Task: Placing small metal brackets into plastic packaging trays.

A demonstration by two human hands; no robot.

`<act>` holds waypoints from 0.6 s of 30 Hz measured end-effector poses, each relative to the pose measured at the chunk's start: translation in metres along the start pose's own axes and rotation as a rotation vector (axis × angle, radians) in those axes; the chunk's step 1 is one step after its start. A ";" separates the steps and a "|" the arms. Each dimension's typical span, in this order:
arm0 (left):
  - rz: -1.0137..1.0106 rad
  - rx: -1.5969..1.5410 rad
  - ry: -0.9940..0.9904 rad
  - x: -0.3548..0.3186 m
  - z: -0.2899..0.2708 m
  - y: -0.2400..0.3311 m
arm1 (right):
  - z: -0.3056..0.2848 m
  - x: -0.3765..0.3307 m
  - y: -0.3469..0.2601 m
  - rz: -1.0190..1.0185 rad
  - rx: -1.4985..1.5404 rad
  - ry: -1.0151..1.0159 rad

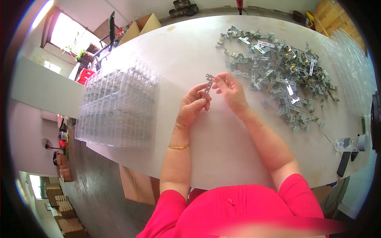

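Above the middle of the table (222, 146), my left hand (192, 105) pinches the lower part of a flat metal bracket (208, 85) with holes along it. The bracket stands roughly upright, its wider notched end at the top. Thumb and fingers of my right hand (231, 90) are closed on its upper end from the right side. To the right and beyond my hands spreads a loose pile of similar metal brackets (278, 63), some with brass-coloured bits. At the left rises a stack of clear plastic trays (115, 107) with rows of compartments that hold metal parts.
More clear plastic trays (349, 71) are stacked at the right edge. A clear bottle (347, 143) lies near the right front, beside a dark oblong object (343, 164). An open cardboard box (139, 27) stands behind the table, another carton (137, 184) below its front left edge.
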State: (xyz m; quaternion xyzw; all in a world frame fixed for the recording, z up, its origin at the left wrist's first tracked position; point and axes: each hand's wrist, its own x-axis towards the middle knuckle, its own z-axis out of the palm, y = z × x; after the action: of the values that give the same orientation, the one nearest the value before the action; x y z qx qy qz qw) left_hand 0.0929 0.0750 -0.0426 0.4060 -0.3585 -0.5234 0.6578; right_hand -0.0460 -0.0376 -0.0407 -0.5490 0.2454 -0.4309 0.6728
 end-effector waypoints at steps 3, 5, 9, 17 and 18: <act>-0.036 -0.007 -0.009 -0.001 0.000 0.002 | 0.002 0.000 0.001 -0.002 0.003 -0.053; -0.058 -0.005 -0.047 -0.001 -0.004 0.002 | 0.004 0.000 0.005 -0.019 -0.017 -0.057; -0.050 -0.044 0.005 0.000 0.005 -0.001 | -0.004 0.002 0.007 -0.029 -0.082 -0.047; 0.154 0.558 0.287 0.001 0.013 -0.012 | 0.002 -0.002 0.009 -0.003 -0.046 0.041; 0.165 0.563 0.288 0.002 0.016 -0.012 | 0.002 -0.001 0.010 -0.009 -0.049 0.051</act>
State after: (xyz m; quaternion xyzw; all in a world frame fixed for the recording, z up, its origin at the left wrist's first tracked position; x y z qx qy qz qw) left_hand 0.0744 0.0693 -0.0471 0.6114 -0.4242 -0.2855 0.6039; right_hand -0.0425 -0.0354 -0.0495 -0.5554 0.2704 -0.4416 0.6508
